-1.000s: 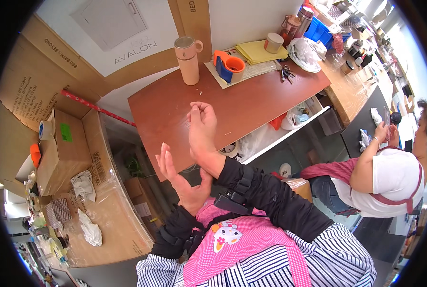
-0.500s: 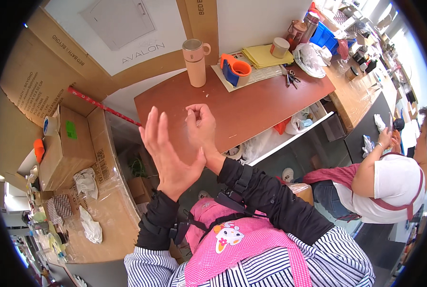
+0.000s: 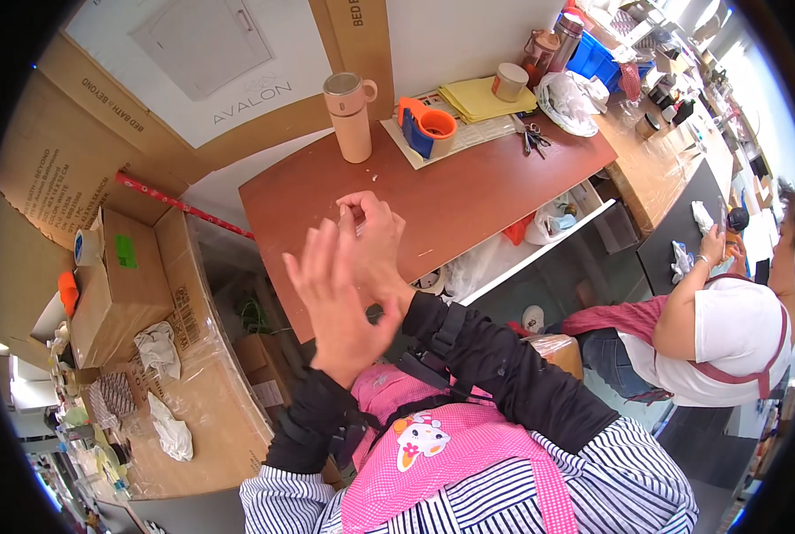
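My left hand (image 3: 335, 303) is raised above the brown-red desk (image 3: 477, 200), fingers stretched but somewhat blurred, thumb apart. It overlaps part of my right hand (image 3: 379, 236), which is just behind it. The right fingers curl in toward the thumb; whatever they may hold is hidden or too small to make out. Beyond the hands a peach tumbler (image 3: 351, 125) with a looped handle stands upright on the desk. An orange and blue tape dispenser (image 3: 428, 129) lies to its right on a flat printed sheet.
Yellow papers (image 3: 477, 98), a white tub (image 3: 509, 82) and scissors (image 3: 533, 141) lie along the desk's back. An open drawer (image 3: 540, 254) juts out in front. Cardboard boxes (image 3: 130, 285) stand at left. A co-worker (image 3: 726, 343) in a white shirt works at right.
My left hand has tilted right and moved across the right hand, its fingers less upright. My right fingers stay curled. The whole view has shifted slightly.
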`<state>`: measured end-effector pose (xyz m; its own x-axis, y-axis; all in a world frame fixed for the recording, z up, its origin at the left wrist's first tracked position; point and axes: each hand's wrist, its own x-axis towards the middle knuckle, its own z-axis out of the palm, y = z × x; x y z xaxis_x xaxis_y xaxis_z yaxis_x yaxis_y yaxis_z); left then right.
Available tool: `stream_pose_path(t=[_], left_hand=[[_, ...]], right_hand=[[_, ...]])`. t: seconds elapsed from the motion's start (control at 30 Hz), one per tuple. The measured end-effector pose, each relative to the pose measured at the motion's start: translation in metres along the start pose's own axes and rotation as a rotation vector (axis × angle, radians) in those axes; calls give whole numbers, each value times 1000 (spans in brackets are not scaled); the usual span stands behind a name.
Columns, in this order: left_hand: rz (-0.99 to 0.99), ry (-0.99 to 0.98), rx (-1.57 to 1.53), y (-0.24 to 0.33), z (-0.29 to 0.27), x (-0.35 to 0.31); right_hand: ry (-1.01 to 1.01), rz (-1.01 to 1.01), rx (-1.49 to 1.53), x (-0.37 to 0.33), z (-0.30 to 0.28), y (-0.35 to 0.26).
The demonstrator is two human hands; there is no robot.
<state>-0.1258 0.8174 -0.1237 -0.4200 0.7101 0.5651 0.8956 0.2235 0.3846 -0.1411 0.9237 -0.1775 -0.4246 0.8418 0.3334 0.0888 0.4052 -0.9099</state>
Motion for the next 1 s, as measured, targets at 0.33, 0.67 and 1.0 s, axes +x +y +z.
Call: stream_pose_path(t=[0.33, 0.67, 1.0], left_hand=[[-75, 161, 114, -17, -4, 8], [-191, 323, 34, -39, -18, 11], [-183, 158, -264, -23, -6, -7]], right_hand=[[-61, 34, 30, 1, 2, 1], [-110, 35, 33, -4, -6, 0], [-377, 112, 10, -12, -2, 11]])
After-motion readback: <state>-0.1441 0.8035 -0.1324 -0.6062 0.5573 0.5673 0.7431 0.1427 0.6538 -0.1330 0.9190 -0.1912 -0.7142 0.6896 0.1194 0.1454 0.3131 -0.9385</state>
